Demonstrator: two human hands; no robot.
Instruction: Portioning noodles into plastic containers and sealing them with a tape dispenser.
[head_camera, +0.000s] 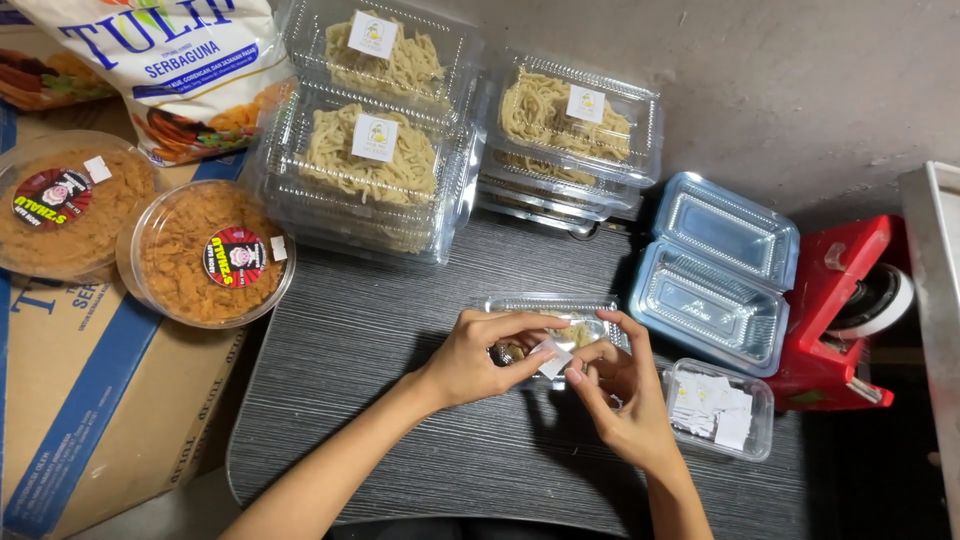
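Head view: I find both hands meeting over a small clear lidded container (553, 312) lying on the dark ribbed table (380, 400), its long axis running left to right. My left hand (478, 357) pinches one edge of a small white sticker (553, 360) between thumb and forefinger; my right hand (622, 385) pinches the opposite edge. The sticker sits just in front of the container, between both hands, equally near each. A shallow tray of spare stickers (720, 410) lies just right of the right hand.
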